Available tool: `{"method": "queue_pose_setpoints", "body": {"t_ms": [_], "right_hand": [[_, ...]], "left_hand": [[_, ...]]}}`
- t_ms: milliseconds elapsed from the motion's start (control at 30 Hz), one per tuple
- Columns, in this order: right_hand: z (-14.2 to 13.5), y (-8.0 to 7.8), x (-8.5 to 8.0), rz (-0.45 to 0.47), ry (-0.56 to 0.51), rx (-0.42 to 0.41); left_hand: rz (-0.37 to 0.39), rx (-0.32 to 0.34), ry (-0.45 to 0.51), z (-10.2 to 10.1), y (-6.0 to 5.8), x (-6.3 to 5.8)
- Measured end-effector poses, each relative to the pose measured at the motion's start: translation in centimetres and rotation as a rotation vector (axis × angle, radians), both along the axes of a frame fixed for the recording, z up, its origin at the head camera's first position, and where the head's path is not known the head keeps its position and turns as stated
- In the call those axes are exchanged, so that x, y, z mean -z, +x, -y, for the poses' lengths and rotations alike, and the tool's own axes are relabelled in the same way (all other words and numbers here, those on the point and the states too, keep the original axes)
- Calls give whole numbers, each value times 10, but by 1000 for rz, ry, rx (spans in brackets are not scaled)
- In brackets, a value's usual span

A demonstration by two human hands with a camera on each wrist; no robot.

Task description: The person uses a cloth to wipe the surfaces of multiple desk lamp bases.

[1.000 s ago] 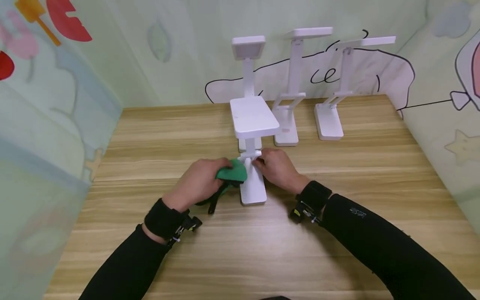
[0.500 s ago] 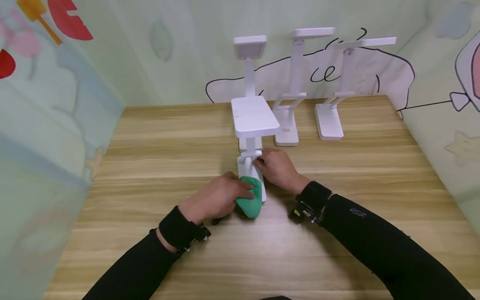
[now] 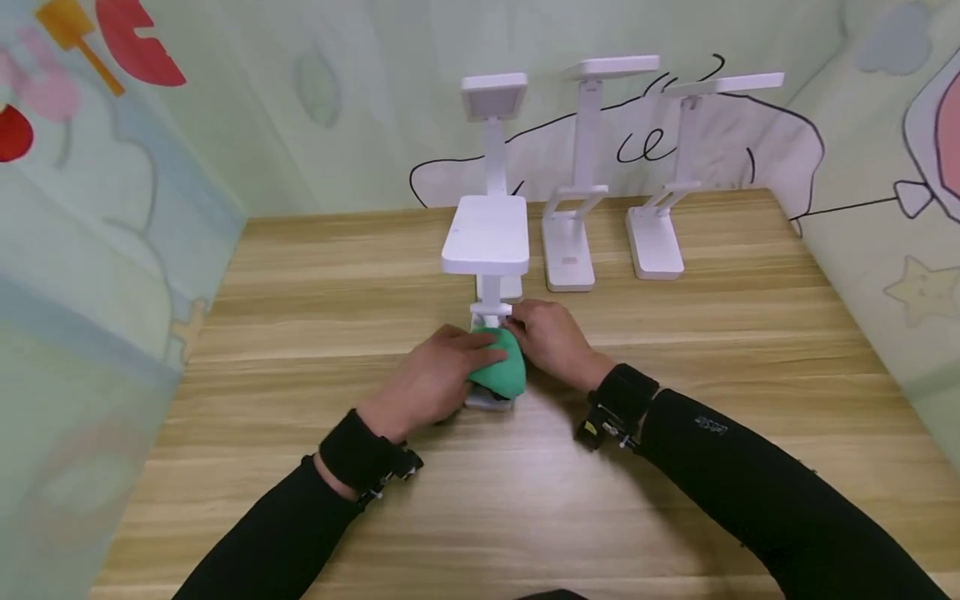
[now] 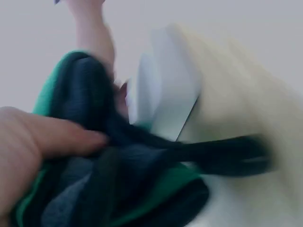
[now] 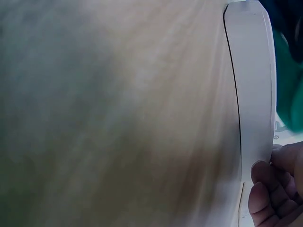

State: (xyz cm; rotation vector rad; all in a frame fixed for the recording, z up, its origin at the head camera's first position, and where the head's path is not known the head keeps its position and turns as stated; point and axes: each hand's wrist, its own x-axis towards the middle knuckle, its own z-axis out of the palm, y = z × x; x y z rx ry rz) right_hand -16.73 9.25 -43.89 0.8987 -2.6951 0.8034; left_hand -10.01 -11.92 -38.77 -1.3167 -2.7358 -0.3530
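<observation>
A white desk lamp (image 3: pixel 487 233) stands in front of me, its flat head above the stem. My left hand (image 3: pixel 423 375) grips a green cloth (image 3: pixel 504 365) and presses it onto the top of the lamp's base. In the left wrist view, the cloth's dark underside (image 4: pixel 87 94) and a black strap (image 4: pixel 227 153) hanging from it show, blurred. My right hand (image 3: pixel 553 340) holds the base at its rear right side. Up close in the right wrist view, its curled fingers (image 5: pixel 265 177) lie against the base's side wall (image 5: pixel 253 80). The cloth hides much of the base.
Three more white desk lamps stand along the back: one directly behind the front lamp (image 3: pixel 495 96), one right of it (image 3: pixel 570 250), and one farther right (image 3: pixel 656 242). Printed curtains (image 3: pixel 360 108) enclose the wooden table (image 3: pixel 337 283).
My left hand went from beside the lamp's stem to the base's front end, then back up over the base with the cloth. The lamp has turned slightly, its head swinging left. My right hand stays put.
</observation>
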Motion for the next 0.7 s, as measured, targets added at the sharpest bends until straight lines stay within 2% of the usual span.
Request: {"method": "queue_pose_setpoints", "body": {"t_ms": [67, 133, 233, 333, 400, 500, 567, 633, 700], "right_hand": [[0, -1, 0, 2, 2, 1], [0, -1, -1, 7, 5, 5], [0, -1, -2, 11, 9, 16], [1, -1, -3, 18, 17, 12], [3, -1, -4, 23, 23, 5], [5, -1, -4, 31, 33, 7], [4, -1, -3, 33, 34, 10], [2, -1, -2, 27, 31, 13], [2, -1, -1, 25, 24, 12]], "left_hand": [[-65, 68, -39, -9, 2, 6], [-77, 118, -74, -13, 4, 9], [29, 127, -76, -8, 8, 8], [131, 98, -59, 6, 10, 5], [164, 44, -35, 21, 10, 4], [142, -61, 10, 41, 7, 5], [101, -129, 68, 45, 6, 5], [75, -137, 106, 40, 6, 6], [63, -98, 88, 29, 10, 8]]}}
